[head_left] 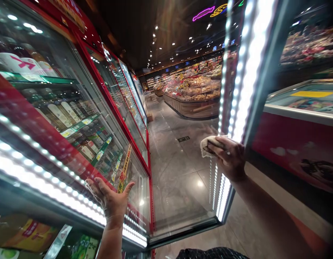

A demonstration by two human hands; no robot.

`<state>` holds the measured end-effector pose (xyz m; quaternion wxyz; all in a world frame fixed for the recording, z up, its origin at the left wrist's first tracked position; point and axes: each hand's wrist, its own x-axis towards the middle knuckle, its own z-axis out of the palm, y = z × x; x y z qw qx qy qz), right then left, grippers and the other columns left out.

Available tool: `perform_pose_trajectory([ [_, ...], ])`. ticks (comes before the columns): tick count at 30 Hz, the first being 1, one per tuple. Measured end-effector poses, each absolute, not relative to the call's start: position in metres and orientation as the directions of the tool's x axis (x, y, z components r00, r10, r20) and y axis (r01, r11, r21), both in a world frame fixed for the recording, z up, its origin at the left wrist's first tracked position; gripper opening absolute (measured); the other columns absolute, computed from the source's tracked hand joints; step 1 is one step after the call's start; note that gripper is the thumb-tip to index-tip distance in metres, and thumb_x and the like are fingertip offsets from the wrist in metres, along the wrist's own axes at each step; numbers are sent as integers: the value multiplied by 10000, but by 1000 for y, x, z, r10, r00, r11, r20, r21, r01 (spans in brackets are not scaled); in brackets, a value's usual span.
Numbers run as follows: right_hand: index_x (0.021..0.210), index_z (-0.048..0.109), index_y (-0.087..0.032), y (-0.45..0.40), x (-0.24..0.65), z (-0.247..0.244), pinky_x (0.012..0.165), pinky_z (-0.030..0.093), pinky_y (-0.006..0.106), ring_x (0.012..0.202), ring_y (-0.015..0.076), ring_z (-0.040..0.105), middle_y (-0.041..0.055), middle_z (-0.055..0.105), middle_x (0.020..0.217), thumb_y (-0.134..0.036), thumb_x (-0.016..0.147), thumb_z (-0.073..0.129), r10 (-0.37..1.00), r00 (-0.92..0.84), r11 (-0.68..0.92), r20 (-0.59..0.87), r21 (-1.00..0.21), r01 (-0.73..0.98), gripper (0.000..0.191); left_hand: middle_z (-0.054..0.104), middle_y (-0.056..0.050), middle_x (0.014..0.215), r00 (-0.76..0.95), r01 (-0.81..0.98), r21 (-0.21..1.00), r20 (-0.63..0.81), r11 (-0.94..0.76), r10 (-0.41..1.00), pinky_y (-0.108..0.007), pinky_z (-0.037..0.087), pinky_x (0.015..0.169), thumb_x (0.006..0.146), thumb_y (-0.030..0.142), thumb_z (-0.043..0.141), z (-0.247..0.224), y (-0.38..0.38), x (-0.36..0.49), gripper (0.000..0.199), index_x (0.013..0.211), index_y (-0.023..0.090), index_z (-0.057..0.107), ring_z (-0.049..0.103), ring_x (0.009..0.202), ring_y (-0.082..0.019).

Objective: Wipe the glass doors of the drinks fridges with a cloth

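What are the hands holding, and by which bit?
The right hand holds a pale cloth, bunched under its fingers, one edge poking out beyond them. The left hand is open, holding nothing.

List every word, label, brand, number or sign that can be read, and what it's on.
"S", apparently: yellow neon outline overhead.
Too small or blurred to read:
yellow-and-red strip sticker beyond the left hand
pale lettering on the red cabinet header
small blue lit overhead signs
white-and-yellow shelf tags
yellow-and-magenta carton label, lower left
green package's white lettering
No text shows on the pale cloth in the right hand.
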<state>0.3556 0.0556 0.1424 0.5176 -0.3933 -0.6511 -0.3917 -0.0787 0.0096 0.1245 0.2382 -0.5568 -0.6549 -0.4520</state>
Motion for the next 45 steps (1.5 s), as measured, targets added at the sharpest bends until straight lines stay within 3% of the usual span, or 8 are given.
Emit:
perform_pose_trajectory([
  [9, 1095, 728, -282, 62, 377, 126, 1066, 380, 448, 1096, 206, 692, 31, 750, 1172, -97, 940, 665, 163, -98, 234, 982, 58, 971, 249, 164, -359, 1660, -280, 941, 339, 798, -13, 534, -702, 138, 1236, 664, 735, 822, 121, 15, -80, 1438, 1663, 58, 40, 99, 1584, -478],
  [14, 1112, 752, -307, 77, 391, 156, 987, 421, 446, 1149, 266, 667, 66, 742, 1193, -89, 920, 644, 108, -80, 207, 991, 56, 977, 310, 108, -342, 1681, -335, 915, 403, 765, -2, 550, -732, 160, 1219, 613, 765, 832, 117, 18, -84, 1475, 1671, 102, 45, 103, 1572, -509],
  [21, 1178, 701, -262, 77, 400, 116, 899, 460, 400, 1046, 252, 647, 90, 701, 1134, -124, 902, 643, 190, -79, 226, 979, 35, 973, 315, 123, -333, 1684, -339, 913, 408, 763, -4, 550, -724, 138, 1228, 647, 778, 801, 116, 18, -78, 1439, 1669, 95, 53, 84, 1582, -493],
  [25, 1202, 702, -265, 92, 403, 152, 921, 440, 417, 1077, 268, 646, 100, 690, 1181, -164, 916, 655, 114, -30, 194, 993, 8, 981, 307, 113, -333, 1688, -355, 907, 422, 746, 13, 564, -713, 134, 1236, 660, 780, 791, 116, 19, -77, 1437, 1669, 91, 35, 81, 1588, -478],
  [32, 1434, 587, -287, 97, 375, 154, 1016, 500, 436, 1232, 287, 614, 105, 661, 1342, -100, 933, 629, 92, -20, 394, 996, -18, 919, 536, 21, -316, 1709, -323, 925, 381, 778, 5, 539, -739, 142, 1217, 628, 754, 831, 111, 20, -78, 1474, 1678, 128, 6, 30, 1589, -495],
  [36, 1296, 682, -325, 96, 374, 148, 1015, 498, 436, 1226, 264, 615, 45, 711, 1286, -64, 917, 647, 93, -81, 393, 992, 38, 919, 461, 138, -259, 1715, -384, 887, 462, 731, 5, 563, -723, 263, 1185, 693, 649, 852, 111, 18, -72, 1269, 1681, 267, 153, 209, 1565, -487],
  [40, 1184, 738, -287, 104, 379, 169, 978, 508, 442, 1189, 277, 619, 70, 732, 1248, -107, 910, 696, 9, -7, 310, 1000, 3, 951, 330, 201, -270, 1696, -400, 866, 500, 709, -13, 580, -687, 329, 1172, 728, 623, 839, 111, 16, -68, 1244, 1685, 266, 130, 295, 1541, -468],
  [45, 1278, 697, -283, 91, 357, 150, 1002, 560, 437, 1174, 259, 659, 78, 714, 1236, -44, 910, 638, 72, -86, 496, 994, 39, 867, 443, 199, -268, 1696, -405, 868, 496, 703, 5, 585, -671, 335, 1176, 758, 610, 821, 108, 17, -70, 1192, 1682, 250, 159, 313, 1537, -454],
])
